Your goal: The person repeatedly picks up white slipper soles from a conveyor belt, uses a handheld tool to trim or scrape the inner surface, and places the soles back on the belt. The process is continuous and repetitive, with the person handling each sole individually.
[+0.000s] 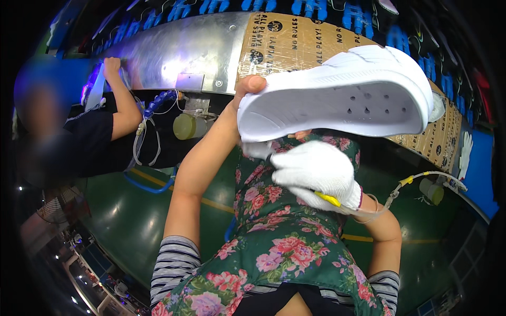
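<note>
White shoe sole (337,95), white knit glove (316,174), green rose-patterned apron (284,247), striped sleeves (174,263)

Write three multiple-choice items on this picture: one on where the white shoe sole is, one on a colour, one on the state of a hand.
1. Where is the shoe sole?
A. Lying on the green floor
B. Held up in front of the person's chest
C. Hanging from the metal rail

2. What colour is the glove on the right hand?
A. White
B. Blue
C. Black

3. What is the state of the left hand?
A. Hanging free
B. Flat on the apron
C. Closed on the sole's end

Answers: 1 B, the sole is raised above the flowered apron. 2 A, the knit glove is white, with a yellow tool in its grip. 3 C, the bare thumb lies over the sole's edge.
</note>
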Available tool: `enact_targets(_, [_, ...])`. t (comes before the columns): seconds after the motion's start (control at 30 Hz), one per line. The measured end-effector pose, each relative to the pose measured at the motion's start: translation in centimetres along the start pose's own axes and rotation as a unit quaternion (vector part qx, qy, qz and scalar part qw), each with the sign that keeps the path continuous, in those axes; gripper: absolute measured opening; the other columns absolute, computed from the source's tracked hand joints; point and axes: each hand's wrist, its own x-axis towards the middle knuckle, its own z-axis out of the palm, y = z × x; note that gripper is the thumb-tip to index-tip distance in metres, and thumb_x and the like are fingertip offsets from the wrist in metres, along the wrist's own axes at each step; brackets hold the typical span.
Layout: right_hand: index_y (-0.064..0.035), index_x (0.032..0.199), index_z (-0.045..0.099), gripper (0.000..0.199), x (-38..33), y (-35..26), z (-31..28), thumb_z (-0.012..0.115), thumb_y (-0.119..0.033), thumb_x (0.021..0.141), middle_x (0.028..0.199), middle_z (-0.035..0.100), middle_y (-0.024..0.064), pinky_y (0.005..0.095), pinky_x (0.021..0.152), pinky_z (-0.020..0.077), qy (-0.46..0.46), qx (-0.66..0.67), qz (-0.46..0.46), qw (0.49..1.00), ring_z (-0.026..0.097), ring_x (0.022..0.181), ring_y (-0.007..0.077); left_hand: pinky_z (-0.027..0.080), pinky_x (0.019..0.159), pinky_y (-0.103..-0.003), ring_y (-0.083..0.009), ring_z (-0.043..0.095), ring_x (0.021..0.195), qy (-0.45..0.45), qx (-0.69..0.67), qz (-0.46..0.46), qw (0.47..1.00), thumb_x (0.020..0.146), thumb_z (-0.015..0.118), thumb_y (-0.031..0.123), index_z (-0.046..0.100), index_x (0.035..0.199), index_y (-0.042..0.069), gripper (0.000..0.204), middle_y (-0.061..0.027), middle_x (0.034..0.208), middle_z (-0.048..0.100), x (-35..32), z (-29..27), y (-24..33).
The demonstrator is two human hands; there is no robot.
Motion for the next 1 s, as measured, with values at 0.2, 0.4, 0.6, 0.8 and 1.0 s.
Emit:
enact_targets(0.2, [-0.013, 0.104, 0.078, 0.03, -0.1, -0.2, 1.0, 0.084, -0.004, 0.077, 0.111, 0.077, 0.0112, 0.0402, 0.079, 0.059, -0.006, 0.084, 0.04, 0.996, 0.075, 0.094, 0.0301, 0.056, 0.077, -0.045, -0.0386, 0.065, 0.101, -0.01, 0.009, 0.028, 1.0, 0.074, 0.073, 0.064, 0.041, 0.156, 0.002, 0.108, -0.0268, 0.138, 0.057, 0.3, 1.0, 0.3])
enact_targets(0.4, [-0.0107, 0.103, 0.078, 0.03, 0.6, -0.1, 1.4, 0.084, 0.0, 0.076, 0.106, 0.078, 0.0107, 0.0384, 0.077, 0.0582, 0.082, -0.003, 0.067, 0.994, 0.074, 0.09, 0.0293, 0.044, 0.058, -0.038, -0.03, 0.06, 0.078, -0.068, 0.018, 0.085, 0.994, 0.066, 0.069, 0.09, 0.048, 0.146, -0.001, 0.123, -0.0268, 0.119, 0.058, 1.9, 1.3, -0.1])
enact_targets(0.6, [-0.0083, 0.097, 0.08, 0.016, 0.6, 0.7, 1.0, 0.083, -0.002, 0.083, 0.105, 0.079, 0.0101, 0.0345, 0.082, 0.0589, 0.103, 0.028, 0.158, 0.982, 0.075, 0.092, 0.0242, 0.044, 0.063, -0.038, -0.0304, 0.059, 0.082, -0.002, -0.021, 0.085, 0.996, 0.067, 0.068, 0.09, 0.042, 0.148, -0.005, 0.128, -0.0261, 0.119, 0.056, 1.5, 1.7, -0.3])
enact_targets(0.8, [-0.0082, 0.092, 0.08, 0.013, 1.8, 0.3, -2.7, 0.084, -0.002, 0.082, 0.101, 0.08, 0.0089, 0.0349, 0.084, 0.0591, 0.152, 0.07, 0.192, 0.967, 0.076, 0.093, 0.0221, 0.057, 0.088, -0.061, -0.0482, 0.064, 0.109, 0.104, -0.015, 0.123, 0.987, 0.088, 0.058, 0.072, 0.034, 0.16, 0.008, 0.099, -0.0329, 0.139, 0.053, 0.1, 0.8, -1.8])
enact_targets(1.0, [-0.0049, 0.098, 0.077, 0.026, 4.0, 4.7, -7.9, 0.082, 0.003, 0.074, 0.104, 0.078, 0.0141, 0.0368, 0.078, 0.0582, 0.233, -0.258, 0.015, 0.937, 0.073, 0.087, 0.0295, 0.06, 0.085, -0.06, -0.0446, 0.069, 0.111, 0.089, -0.1, 0.112, 0.985, 0.093, 0.049, 0.067, 0.039, 0.158, 0.003, 0.091, -0.0289, 0.136, 0.061, -0.3, 2.8, -5.8])
